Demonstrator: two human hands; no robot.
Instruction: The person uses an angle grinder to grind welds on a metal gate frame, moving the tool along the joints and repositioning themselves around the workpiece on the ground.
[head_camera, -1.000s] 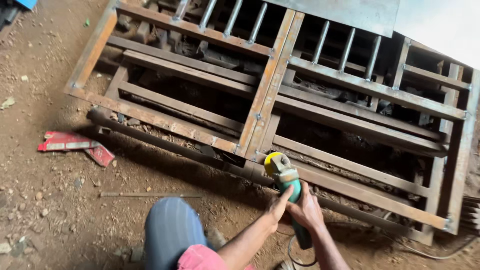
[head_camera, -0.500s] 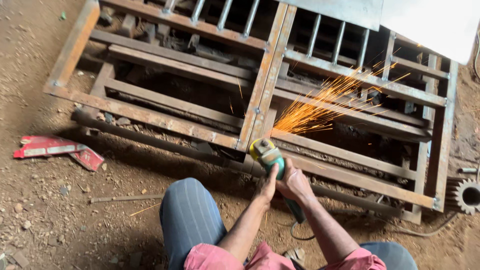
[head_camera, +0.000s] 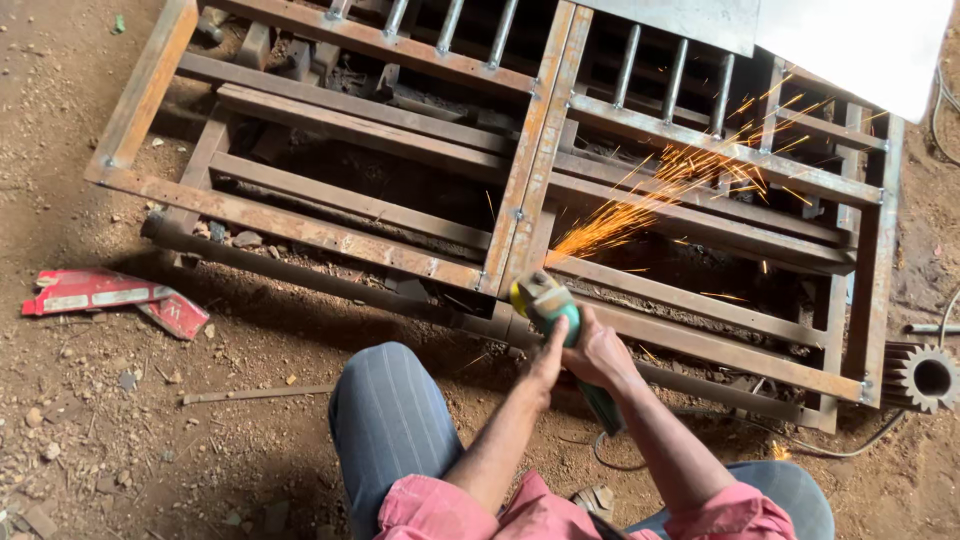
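Note:
A green angle grinder (head_camera: 553, 308) presses against the near edge of a rusty steel frame (head_camera: 330, 232) lying on the dirt, close to its middle upright. Orange sparks (head_camera: 660, 190) spray up and to the right over the bars. My left hand (head_camera: 546, 358) grips the grinder's body just behind the head. My right hand (head_camera: 603, 357) wraps the rear handle, whose dark end (head_camera: 603, 410) sticks out toward me. My knees in blue-grey trousers (head_camera: 390, 425) frame the forearms at the bottom.
A round steel pipe (head_camera: 300, 272) lies along the frame's near side. Crumpled red packaging (head_camera: 105, 295) sits on the dirt at left, a thin rod (head_camera: 255, 394) near it. A toothed gear (head_camera: 925, 377) rests at right. A pale sheet (head_camera: 860, 45) covers the top right corner.
The grinder was brought down onto the frame and sparks started; the spray now reaches farther right. My view has shifted closer and slightly left.

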